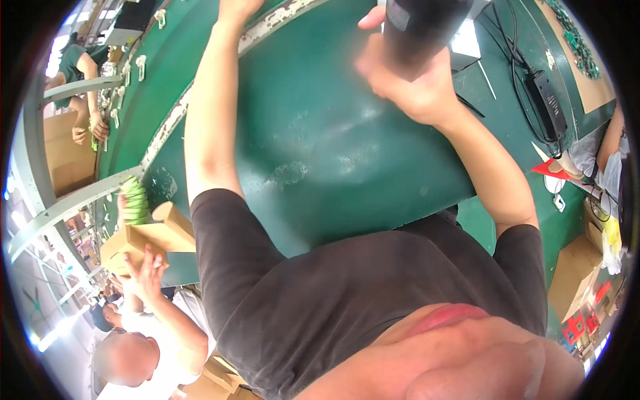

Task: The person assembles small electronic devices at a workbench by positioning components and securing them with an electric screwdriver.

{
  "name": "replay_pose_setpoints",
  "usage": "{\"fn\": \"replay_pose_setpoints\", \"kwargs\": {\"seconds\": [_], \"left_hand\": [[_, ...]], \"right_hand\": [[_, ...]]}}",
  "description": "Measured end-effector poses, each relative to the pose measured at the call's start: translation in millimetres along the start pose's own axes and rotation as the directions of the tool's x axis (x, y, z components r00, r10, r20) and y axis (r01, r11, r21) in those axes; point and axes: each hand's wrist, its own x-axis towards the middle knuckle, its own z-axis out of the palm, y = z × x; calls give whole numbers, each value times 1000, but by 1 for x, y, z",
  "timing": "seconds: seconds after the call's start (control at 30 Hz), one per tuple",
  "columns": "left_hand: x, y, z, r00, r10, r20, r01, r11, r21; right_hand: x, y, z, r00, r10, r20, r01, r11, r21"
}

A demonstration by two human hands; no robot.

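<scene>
My right hand point(417, 90) is raised over the green work surface point(347, 133), its fingers wrapped round a thick black cylinder point(423, 33). The cylinder is smeared by blur and cut off by the upper edge, so its kind does not show. My left arm stretches forward to the top edge. Only the wrist and back part of my left hand point(240, 7) show, beside the worn, pale-edged rail point(280, 19); its fingers are out of the picture. A white box-shaped thing point(465, 45) stands just behind my right hand.
On the right lie a black power adapter point(547, 103) with cables and brown board bearing green circuit boards point(577, 43). Left of the rail, a green belt point(163, 80) carries small white parts. A co-worker at lower left holds a cardboard box point(137, 243); other people work nearby.
</scene>
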Motion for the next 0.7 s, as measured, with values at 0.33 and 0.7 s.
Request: {"fn": "replay_pose_setpoints", "kwargs": {"seconds": [0.33,0.7], "left_hand": [[52,21,84,947,-73,314,81,997,-13],[-73,112,-55,925,-101,365,209,940,-268]], "right_hand": [[-6,7,0,995,35,98,-52,983,179],[9,-50,-29,923,-265,-279,280,960,13]]}}
